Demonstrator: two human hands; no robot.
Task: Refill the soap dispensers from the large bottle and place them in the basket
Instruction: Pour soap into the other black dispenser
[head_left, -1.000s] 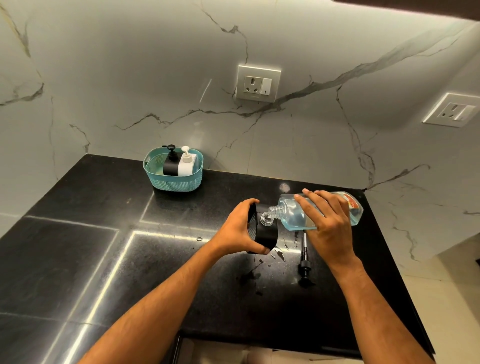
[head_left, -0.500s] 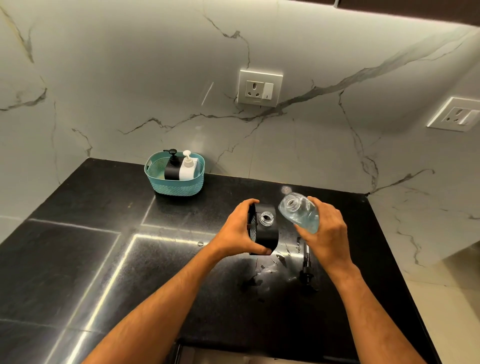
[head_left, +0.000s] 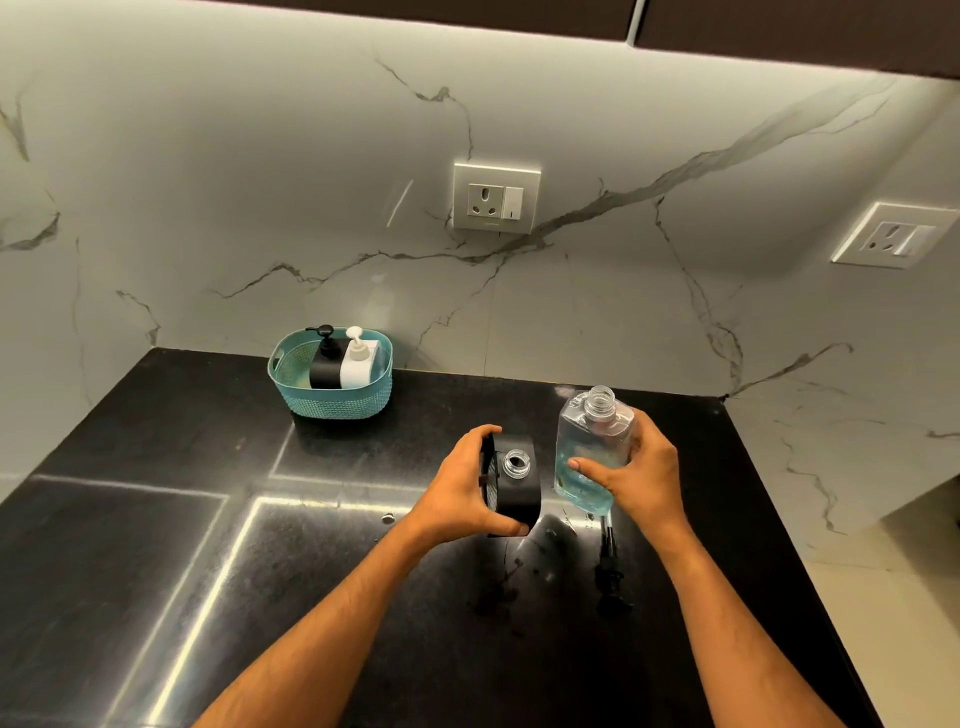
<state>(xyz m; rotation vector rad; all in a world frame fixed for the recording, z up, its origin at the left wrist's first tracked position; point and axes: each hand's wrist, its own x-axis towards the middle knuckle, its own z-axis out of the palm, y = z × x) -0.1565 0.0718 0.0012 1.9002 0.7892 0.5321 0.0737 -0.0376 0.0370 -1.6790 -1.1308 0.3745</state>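
Observation:
My left hand (head_left: 460, 491) grips a black soap dispenser (head_left: 511, 480) standing on the black counter, its clear neck open with no pump on it. Just right of it my right hand (head_left: 636, 480) holds the large clear bottle (head_left: 584, 449) of blue liquid, upright and uncapped, close to the counter. The black pump (head_left: 608, 564) lies on the counter in front of the bottle. A teal basket (head_left: 332, 397) at the back holds a black dispenser (head_left: 326, 364) and a white dispenser (head_left: 358, 361), both with pumps on.
Small wet spots (head_left: 498, 597) mark the counter (head_left: 156, 545) in front of the held dispenser. The counter ends at a marble wall behind and on the right. Two wall sockets (head_left: 496, 197) sit above. The counter's right edge drops to a pale floor.
The large bottle has swung from lying tilted over the dispenser's neck to upright, and has moved right and down beside the dispenser. My left hand has kept its grip.

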